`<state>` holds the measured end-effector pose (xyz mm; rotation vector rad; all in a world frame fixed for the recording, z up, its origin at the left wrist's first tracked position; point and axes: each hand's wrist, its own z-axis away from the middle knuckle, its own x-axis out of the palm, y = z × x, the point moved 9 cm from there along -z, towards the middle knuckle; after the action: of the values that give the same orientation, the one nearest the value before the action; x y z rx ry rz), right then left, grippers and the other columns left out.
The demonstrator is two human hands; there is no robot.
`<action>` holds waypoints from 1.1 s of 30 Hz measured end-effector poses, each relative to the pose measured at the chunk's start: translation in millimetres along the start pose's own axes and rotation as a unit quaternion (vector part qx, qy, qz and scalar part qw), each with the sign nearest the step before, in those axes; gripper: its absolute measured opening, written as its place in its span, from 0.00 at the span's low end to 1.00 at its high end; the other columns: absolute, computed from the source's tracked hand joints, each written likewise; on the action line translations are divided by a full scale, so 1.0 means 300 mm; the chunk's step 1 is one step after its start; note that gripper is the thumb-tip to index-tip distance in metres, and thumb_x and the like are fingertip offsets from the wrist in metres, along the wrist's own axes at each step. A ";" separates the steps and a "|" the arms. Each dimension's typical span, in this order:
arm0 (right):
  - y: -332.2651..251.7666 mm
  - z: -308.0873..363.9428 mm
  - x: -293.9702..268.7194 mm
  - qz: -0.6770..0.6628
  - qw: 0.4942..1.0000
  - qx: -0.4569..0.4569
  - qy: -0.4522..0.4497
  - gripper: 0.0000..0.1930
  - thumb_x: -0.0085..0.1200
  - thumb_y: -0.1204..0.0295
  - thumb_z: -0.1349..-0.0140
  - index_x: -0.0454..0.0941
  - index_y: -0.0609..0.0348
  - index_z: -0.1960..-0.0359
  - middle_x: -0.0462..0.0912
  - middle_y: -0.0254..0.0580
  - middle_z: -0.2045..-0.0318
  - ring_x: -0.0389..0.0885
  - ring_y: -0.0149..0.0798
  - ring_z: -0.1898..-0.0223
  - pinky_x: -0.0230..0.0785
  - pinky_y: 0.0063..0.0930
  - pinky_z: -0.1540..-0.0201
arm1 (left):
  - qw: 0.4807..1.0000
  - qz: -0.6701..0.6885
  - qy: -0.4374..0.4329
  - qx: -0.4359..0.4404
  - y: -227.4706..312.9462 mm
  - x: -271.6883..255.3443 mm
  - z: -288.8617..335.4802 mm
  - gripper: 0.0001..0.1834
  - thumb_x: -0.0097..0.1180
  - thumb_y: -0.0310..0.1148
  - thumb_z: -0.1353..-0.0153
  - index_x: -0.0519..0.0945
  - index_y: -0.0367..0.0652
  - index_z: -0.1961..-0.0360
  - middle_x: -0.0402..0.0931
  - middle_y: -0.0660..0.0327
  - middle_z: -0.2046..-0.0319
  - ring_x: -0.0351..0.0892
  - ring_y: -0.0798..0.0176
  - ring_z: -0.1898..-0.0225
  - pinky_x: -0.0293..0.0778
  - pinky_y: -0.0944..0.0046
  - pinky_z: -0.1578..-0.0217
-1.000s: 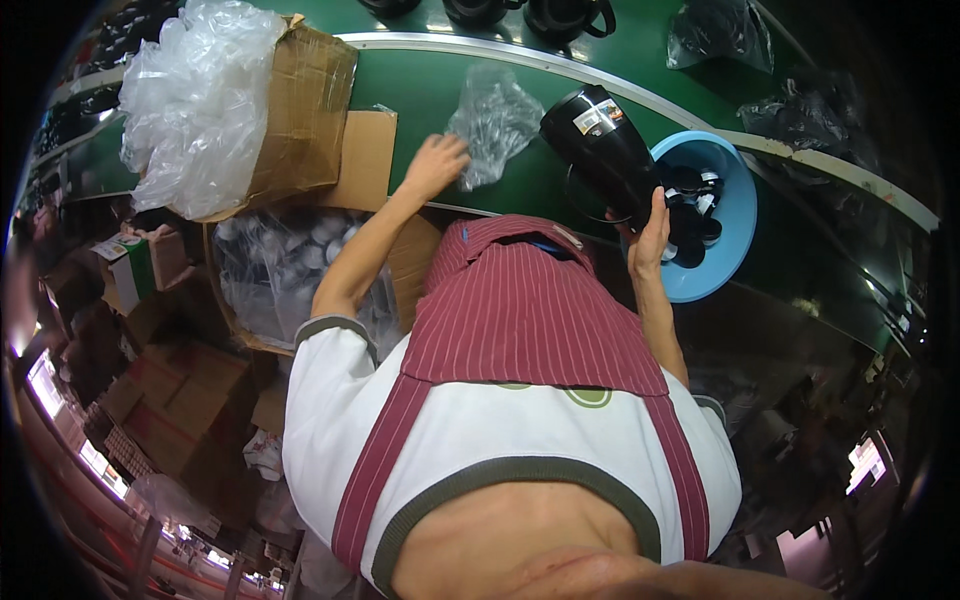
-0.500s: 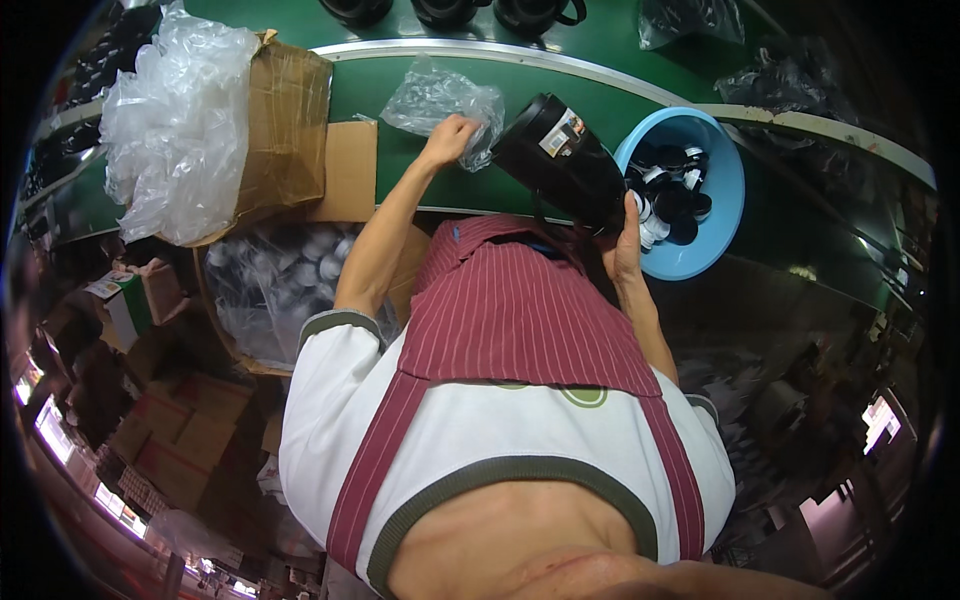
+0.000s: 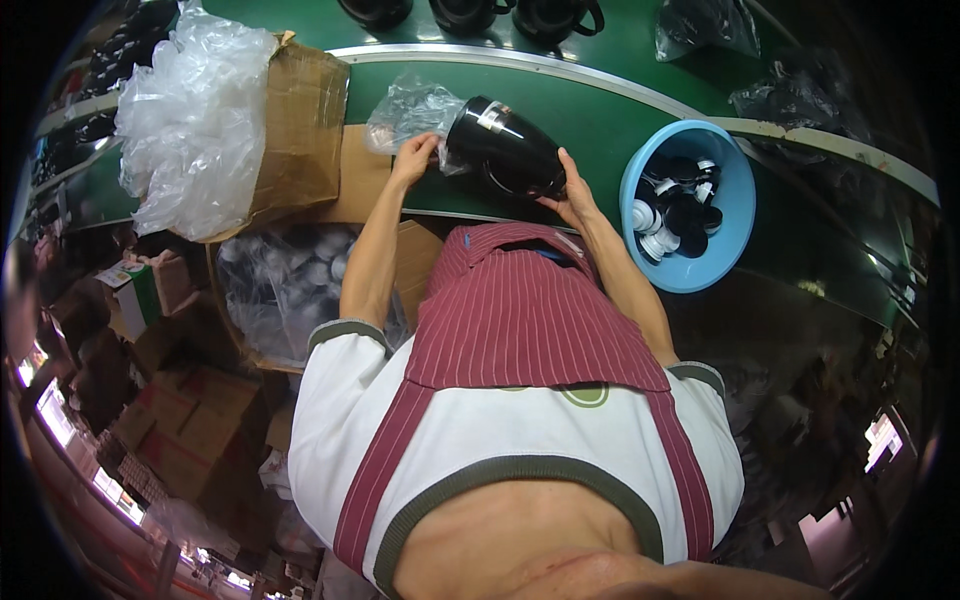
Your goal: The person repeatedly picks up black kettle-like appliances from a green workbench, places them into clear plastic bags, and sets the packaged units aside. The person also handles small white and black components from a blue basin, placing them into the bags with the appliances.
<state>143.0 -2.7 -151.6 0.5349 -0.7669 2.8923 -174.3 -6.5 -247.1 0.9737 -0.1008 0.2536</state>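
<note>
- Two hands are working on one shiny black jug [image 3: 503, 152], which is lying tipped on its side over the green belt [image 3: 600, 110], just in front of the person's striped apron [image 3: 530, 320].
- The right hand [image 3: 572, 195] is cupping the jug's wide bottom end and holding it up.
- The left hand [image 3: 413, 158] is pinching the crinkly clear bag [image 3: 410, 108] right at the jug's silver-ringed mouth.
- A second ago the jug was up high by the blue bowl [image 3: 735, 200] of black and white caps; now it is sitting lower and more to the left, touching the bag.
- The left hand was reaching out flat toward the bag then; now it is gripping it.
- It looks like the jug is starting to go into the bag, but the bag's opening is hard to see.
- A cardboard box [image 3: 300, 130] stuffed with clear bags is standing just to the left.
</note>
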 end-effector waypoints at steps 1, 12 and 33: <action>0.004 0.000 0.005 -0.018 1.000 -0.005 0.009 0.36 0.52 0.38 0.33 0.72 0.52 0.35 0.81 0.46 0.44 0.81 0.44 0.45 0.78 0.47 0.48 | 0.998 0.055 0.005 0.001 0.002 -0.016 0.031 0.15 0.50 0.37 0.25 0.81 0.40 0.46 0.84 0.65 0.56 0.82 0.68 0.57 0.78 0.65 0.57; -0.089 0.138 0.107 0.239 0.932 -0.267 -0.057 0.45 0.71 0.66 0.40 0.51 0.60 0.29 0.72 0.51 0.41 0.74 0.42 0.41 0.74 0.37 0.43 | 0.852 -0.409 0.251 0.210 0.446 0.047 0.235 0.17 0.63 0.36 0.41 0.80 0.42 0.51 0.83 0.46 0.67 0.83 0.43 0.66 0.77 0.46 0.63; -0.090 0.198 0.078 -0.256 0.964 -0.048 0.057 0.27 0.58 0.54 0.30 0.71 0.64 0.41 0.79 0.49 0.49 0.84 0.44 0.54 0.84 0.43 0.53 | 0.655 -0.428 -0.098 0.615 0.736 0.843 0.576 0.09 0.65 0.30 0.48 0.86 0.50 0.64 0.76 0.67 0.75 0.79 0.64 0.77 0.77 0.64 0.78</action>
<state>144.6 -8.6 -82.8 0.4657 -0.6342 2.3737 18.0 11.1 77.2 2.2868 0.4092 -0.8116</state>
